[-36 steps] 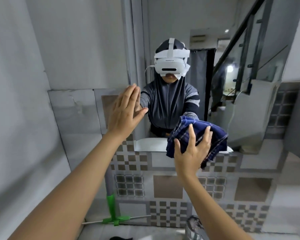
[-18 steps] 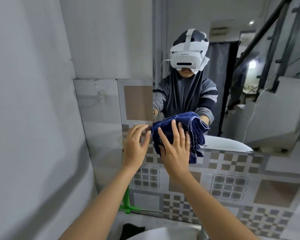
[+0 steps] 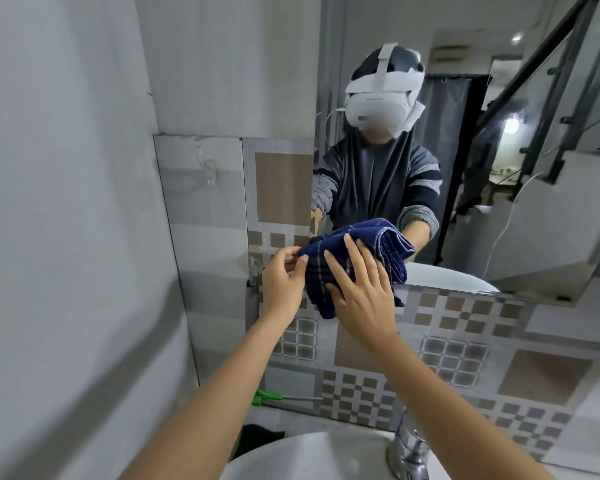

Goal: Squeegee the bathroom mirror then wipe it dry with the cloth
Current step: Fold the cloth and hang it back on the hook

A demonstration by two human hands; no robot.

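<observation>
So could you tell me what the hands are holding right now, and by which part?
The blue cloth: the left hand pinches its left edge, and the right hand lies spread over its middle.

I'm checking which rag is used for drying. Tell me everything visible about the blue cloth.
The blue cloth is dark navy woven fabric with thin pale check lines and a stitched hem. It is bunched into loose folds and held at the lower left corner of the mirror. The right hand lies spread over it, and the left hand pinches its left edge.
</observation>
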